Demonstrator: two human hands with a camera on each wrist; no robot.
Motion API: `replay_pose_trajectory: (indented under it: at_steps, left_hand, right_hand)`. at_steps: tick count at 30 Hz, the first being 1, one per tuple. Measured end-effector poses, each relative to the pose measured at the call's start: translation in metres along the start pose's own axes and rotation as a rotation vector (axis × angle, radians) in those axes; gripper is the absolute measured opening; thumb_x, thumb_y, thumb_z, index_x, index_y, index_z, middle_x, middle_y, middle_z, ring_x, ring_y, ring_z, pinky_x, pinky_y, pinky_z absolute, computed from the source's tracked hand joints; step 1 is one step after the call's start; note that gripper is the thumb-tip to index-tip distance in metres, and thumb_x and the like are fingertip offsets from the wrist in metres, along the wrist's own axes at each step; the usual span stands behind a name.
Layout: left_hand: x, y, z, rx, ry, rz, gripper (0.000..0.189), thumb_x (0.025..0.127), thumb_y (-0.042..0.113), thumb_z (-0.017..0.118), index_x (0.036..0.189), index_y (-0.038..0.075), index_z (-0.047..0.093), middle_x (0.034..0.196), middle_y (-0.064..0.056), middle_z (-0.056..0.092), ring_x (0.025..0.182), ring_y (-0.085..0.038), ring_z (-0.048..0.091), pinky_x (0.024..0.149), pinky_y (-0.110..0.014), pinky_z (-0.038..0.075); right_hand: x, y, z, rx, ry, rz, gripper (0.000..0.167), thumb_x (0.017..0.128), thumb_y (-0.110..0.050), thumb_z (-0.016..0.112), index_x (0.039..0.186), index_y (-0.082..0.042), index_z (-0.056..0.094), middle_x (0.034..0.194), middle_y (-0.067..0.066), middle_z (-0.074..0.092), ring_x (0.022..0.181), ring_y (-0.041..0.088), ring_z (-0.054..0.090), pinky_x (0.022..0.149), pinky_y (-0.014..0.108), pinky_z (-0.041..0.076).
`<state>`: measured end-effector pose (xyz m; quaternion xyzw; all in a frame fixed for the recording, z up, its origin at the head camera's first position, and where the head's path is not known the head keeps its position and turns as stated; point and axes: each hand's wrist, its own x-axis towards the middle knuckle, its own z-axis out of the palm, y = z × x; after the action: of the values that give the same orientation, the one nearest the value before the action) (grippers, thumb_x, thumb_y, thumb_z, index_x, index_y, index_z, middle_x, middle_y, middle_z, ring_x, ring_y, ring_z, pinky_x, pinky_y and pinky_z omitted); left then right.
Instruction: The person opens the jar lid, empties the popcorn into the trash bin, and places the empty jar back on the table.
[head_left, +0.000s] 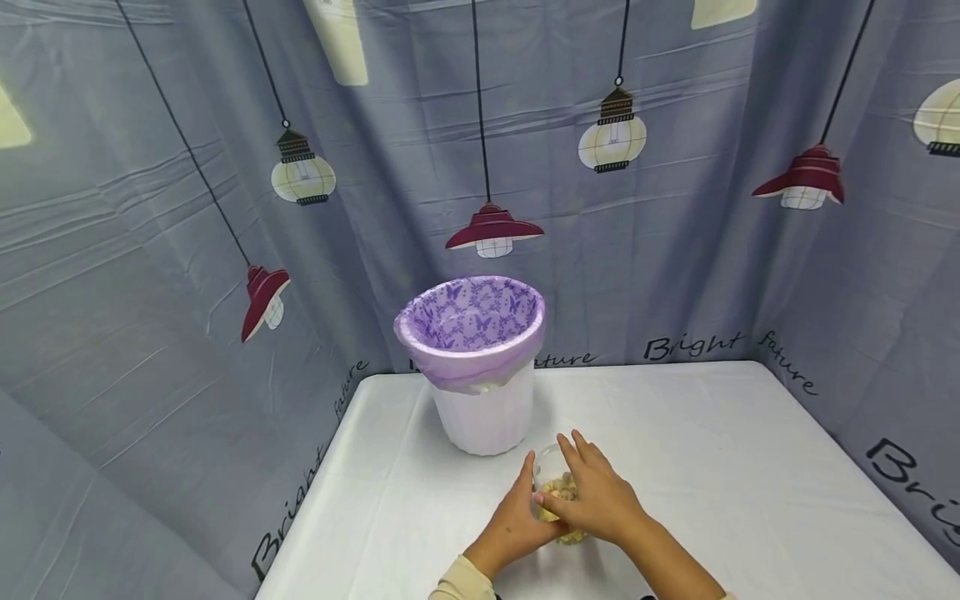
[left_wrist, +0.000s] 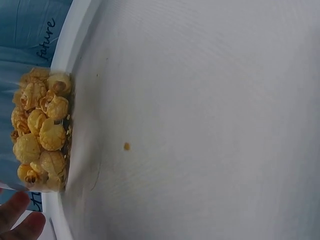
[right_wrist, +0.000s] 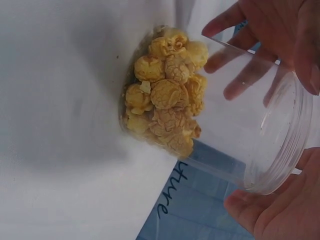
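Note:
A clear plastic jar (right_wrist: 225,125) with a threaded rim stands close over the white tabletop, its lower part filled with yellow popcorn (right_wrist: 167,95). My left hand (head_left: 517,521) holds the jar from the left, and its fingers show through the clear wall in the right wrist view. Up at the rim, my right hand (head_left: 600,496) grips from the right, its thumb across the front and its fingers reaching along the far side. The left wrist view catches the popcorn (left_wrist: 40,132) at its left edge, with fingertips (left_wrist: 25,227) below.
Behind the jar, to its left, stands a white bin (head_left: 483,417) lined with a purple butterfly-print bag (head_left: 517,350). A small brown crumb (left_wrist: 127,146) lies on the white tabletop (head_left: 712,467). Grey-blue curtains (head_left: 420,108) with printed lamps surround the table.

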<state>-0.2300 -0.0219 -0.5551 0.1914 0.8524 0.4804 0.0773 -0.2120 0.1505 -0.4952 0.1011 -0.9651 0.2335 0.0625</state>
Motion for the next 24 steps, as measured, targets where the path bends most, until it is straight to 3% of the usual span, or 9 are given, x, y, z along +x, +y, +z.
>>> replay_pose_trajectory:
  at_steps: [15,24]
  left_hand:
    - [0.005,-0.003,0.010,-0.039,0.041,0.050,0.110,0.078,0.052,0.081,0.158,0.014,0.016,0.154,-0.016,0.039,0.136,-0.038,0.046,0.106,-0.056,0.043]
    - [0.010,-0.006,0.016,-0.046,0.049,0.074,0.106,0.079,0.041,0.083,0.156,0.014,0.014,0.150,-0.022,0.041,0.134,-0.038,0.048,0.106,-0.053,0.044]
  right_hand:
    - [0.001,0.002,0.009,-0.025,0.045,-0.019,0.103,0.077,-0.078,0.062,0.152,-0.012,0.041,0.154,0.018,0.039,0.138,0.040,0.040,0.081,0.067,0.052]
    - [0.001,0.001,0.016,-0.036,0.058,0.016,0.098,0.077,-0.075,0.064,0.150,-0.013,0.044,0.154,0.016,0.039,0.137,0.042,0.040,0.077,0.066,0.053]
